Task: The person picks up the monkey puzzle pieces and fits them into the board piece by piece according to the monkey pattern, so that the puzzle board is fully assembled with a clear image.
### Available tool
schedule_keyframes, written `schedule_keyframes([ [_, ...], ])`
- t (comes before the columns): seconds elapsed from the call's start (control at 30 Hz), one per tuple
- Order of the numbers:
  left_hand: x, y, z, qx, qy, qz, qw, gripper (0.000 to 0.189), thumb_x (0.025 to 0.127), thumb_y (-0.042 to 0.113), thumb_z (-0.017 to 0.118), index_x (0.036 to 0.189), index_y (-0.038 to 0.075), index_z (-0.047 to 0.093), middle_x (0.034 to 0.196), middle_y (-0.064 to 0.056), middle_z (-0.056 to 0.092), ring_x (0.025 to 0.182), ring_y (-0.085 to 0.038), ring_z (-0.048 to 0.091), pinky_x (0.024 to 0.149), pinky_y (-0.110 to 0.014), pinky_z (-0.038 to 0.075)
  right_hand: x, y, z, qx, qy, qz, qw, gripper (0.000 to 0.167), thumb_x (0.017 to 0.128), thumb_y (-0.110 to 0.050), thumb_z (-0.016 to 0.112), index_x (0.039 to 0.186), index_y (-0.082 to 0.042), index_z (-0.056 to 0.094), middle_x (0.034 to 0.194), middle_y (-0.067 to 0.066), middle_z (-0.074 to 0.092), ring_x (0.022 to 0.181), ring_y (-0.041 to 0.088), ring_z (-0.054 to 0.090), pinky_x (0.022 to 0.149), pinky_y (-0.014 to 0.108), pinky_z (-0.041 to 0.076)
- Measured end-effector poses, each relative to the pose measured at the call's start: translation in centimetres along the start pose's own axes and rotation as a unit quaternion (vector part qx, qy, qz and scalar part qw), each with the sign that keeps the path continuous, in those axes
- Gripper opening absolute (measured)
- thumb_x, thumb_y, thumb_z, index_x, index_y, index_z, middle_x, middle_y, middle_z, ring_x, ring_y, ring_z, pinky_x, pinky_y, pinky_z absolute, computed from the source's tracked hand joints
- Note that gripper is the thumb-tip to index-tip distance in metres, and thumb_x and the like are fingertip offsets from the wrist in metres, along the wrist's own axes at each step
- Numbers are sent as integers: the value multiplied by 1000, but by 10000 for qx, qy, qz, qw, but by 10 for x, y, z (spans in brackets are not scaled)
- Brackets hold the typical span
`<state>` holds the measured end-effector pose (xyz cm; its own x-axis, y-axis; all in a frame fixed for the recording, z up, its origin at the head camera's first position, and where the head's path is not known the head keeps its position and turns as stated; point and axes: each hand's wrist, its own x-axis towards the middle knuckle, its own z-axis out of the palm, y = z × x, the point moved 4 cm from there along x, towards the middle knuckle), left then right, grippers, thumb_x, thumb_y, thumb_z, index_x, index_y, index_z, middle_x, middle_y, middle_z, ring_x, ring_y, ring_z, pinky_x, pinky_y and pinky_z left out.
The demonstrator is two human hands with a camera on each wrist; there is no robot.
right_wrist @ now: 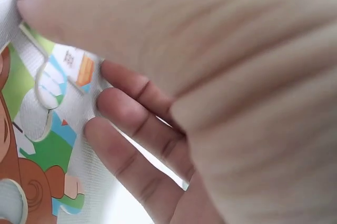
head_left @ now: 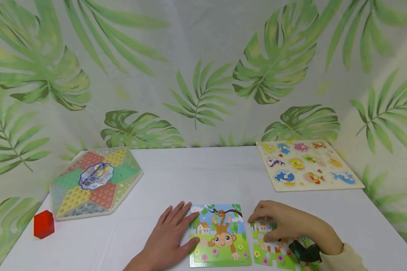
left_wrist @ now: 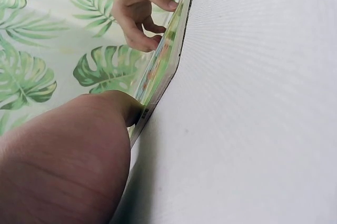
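A monkey picture puzzle lies in its frame on the white table, showing a monkey hanging by its tail. My left hand rests beside it with fingers spread, thumb and forefinger touching its left edge. To the right lie loose jigsaw pieces, some linked together, with a house, flowers and monkey parts. Over them is my right hand, thumb apart from the bent fingers; its fingertips reach down by the pieces' edge. Nothing shows between thumb and fingers in the right wrist view. The right palm covers some pieces in the head view.
A hexagonal Chinese checkers board lies at the back left, with a red block near its front corner. At the back right is a wooden sea-animal peg puzzle. Leaf-printed cloth hangs behind the table.
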<state>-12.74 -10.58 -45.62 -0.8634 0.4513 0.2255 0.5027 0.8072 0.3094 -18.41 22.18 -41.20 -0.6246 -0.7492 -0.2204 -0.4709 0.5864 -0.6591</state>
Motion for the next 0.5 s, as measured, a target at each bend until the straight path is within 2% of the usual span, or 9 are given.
schedule_keyframes([
  [0.13, 1, 0, 0, 73, 42, 58, 9999, 61, 100, 57, 56, 150, 23, 54, 164, -6, 41, 155, -28, 31, 123, -55, 26, 0, 0, 0, -235, 46, 13, 9997, 40, 89, -36, 81, 127, -29, 72, 118, -14, 61, 103, 3, 56, 88, 28, 55],
  [0.5, -1, 1, 0, -39, -22, 0, 10000, 61, 100, 58, 55, 150, 23, 54, 164, -6, 41, 155, -28, 31, 123, -55, 26, 0, -2, 2, -67, 58, -115, 9999, 39, 89, -28, 82, 127, -24, 72, 110, -14, 62, 98, 1, 58, 83, 26, 56],
])
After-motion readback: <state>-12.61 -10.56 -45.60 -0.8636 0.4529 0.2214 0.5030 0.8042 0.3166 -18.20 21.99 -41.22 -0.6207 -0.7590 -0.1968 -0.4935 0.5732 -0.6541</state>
